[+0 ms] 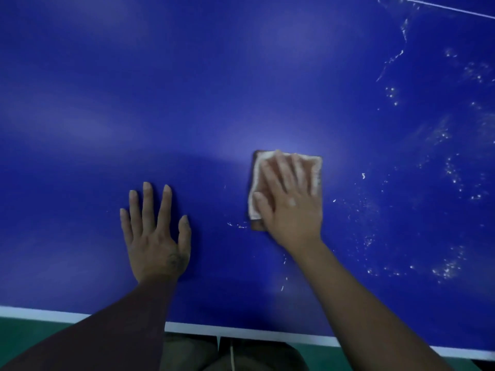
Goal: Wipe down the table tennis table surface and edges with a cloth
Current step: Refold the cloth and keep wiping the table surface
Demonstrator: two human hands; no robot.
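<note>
The right hand (290,207) presses flat, fingers straight and slightly spread, on a folded square pale-beige cloth (260,163). The cloth lies on the deep-blue table tennis worktop (187,89), not far from its white edge stripe (241,332) at 6 o'clock. At the cloth's 8 o'clock the left hand (156,236) rests palm-down on bare blue, fingers straight and splayed, holding nothing. White dusty specks (450,266) scatter at the cloth's 3 o'clock.

Single head-worn wide-angle view: stationed above the near edge of the table (187,89), facing steeply down and forward, close range.
</note>
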